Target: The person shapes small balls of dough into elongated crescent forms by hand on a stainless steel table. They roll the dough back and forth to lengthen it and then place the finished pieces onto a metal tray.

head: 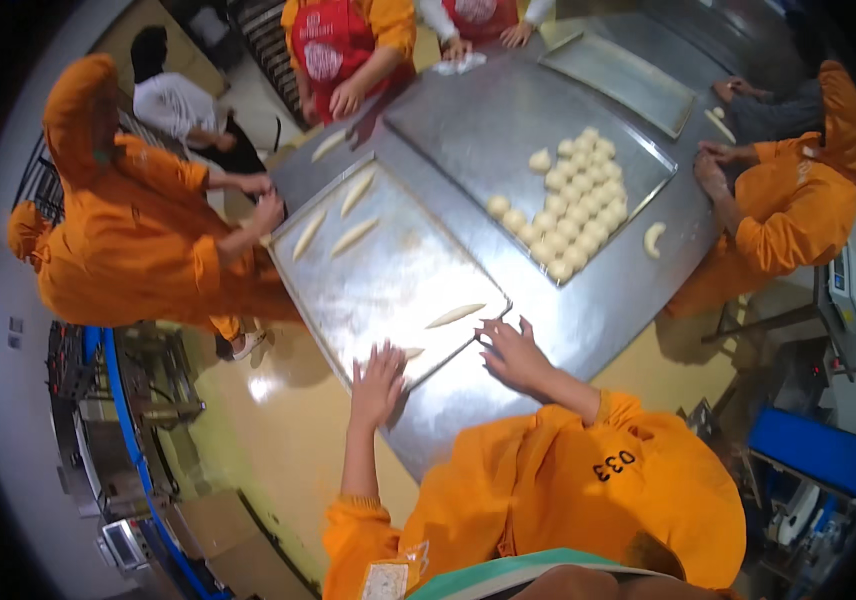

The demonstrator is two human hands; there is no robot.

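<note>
My left hand (379,384) lies over the near edge of a metal baking tray (413,240), its fingers covering part of a slim dough strip (413,352). Whether it grips the strip cannot be told. At the tray's near right corner, my right hand (514,354) has its fingers spread, with nothing seen in it. Just beyond both hands, a pointed dough strip (456,316) rests on the tray. Several more tapered strips (354,237) lie towards the tray's far left part.
A second tray (465,142) to the right holds many dough balls (574,202). Behind it is another tray (623,79). A curved dough piece (654,240) lies on the steel table (623,289). People in orange or red stand around the table, their hands near its edges.
</note>
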